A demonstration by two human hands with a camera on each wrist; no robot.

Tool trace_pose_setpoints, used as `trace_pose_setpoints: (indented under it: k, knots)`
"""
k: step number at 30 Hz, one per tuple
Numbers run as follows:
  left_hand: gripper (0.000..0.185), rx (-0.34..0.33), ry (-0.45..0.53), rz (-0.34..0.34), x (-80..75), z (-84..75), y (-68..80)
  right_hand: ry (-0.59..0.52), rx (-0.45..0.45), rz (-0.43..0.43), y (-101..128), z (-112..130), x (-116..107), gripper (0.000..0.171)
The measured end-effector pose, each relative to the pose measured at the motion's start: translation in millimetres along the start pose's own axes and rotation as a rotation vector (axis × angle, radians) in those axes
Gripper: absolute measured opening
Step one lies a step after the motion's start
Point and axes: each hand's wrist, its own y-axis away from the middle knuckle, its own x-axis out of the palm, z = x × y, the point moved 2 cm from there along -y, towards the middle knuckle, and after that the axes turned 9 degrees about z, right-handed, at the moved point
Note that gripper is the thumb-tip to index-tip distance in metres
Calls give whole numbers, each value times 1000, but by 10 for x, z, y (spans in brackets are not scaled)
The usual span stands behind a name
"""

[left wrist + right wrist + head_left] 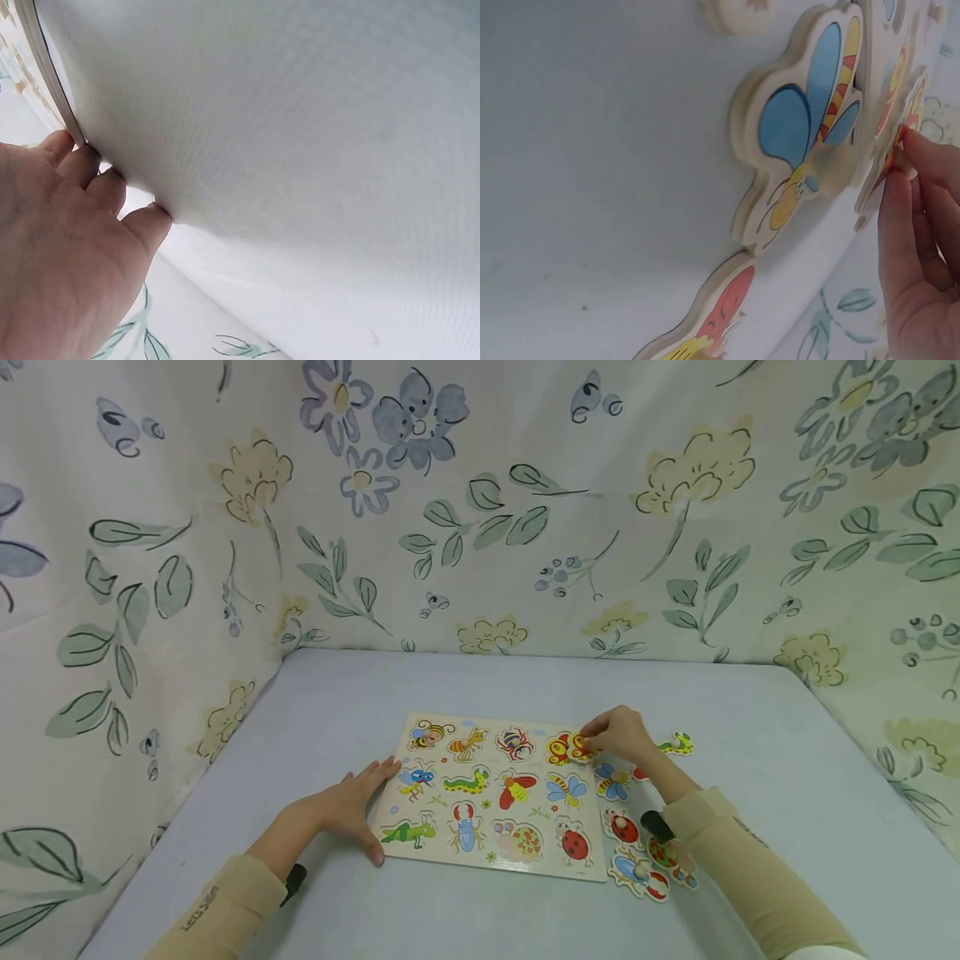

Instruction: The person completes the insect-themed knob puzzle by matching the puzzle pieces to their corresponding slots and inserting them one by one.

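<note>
A wooden puzzle board (483,860) with printed insects lies flat on the table. My right hand (621,732) pinches a red-and-yellow butterfly piece (582,747) over the top right corner of the board, partly covering the printed butterfly (558,749). In the right wrist view, thumb and fingertips (897,187) are at the small knob of this piece, which stands tilted. My left hand (345,806) rests along the board's left edge, fingers spread, with the thumb near the lower left corner. The left wrist view shows its fingertips (154,217) against the table beside that edge.
Right of the board lie loose pieces: a blue-winged dragonfly (613,782), a ladybug (621,828), a stag beetle (637,874), a snail (671,858) and a green caterpillar (678,743). A red piece is partly hidden by the right forearm. Floral cloth (480,527) hangs behind the table.
</note>
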Motion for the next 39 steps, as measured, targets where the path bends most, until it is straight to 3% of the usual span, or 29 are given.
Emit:
trace_pose_setpoints:
  k: [22,39]
  knots:
    - [134,4,-4,-6,4,9,-7,-10,-5,9,-83,161,115,14]
    - [133,4,1,8,-5,-1,-1,-8,-62,20,-83,246,180,12]
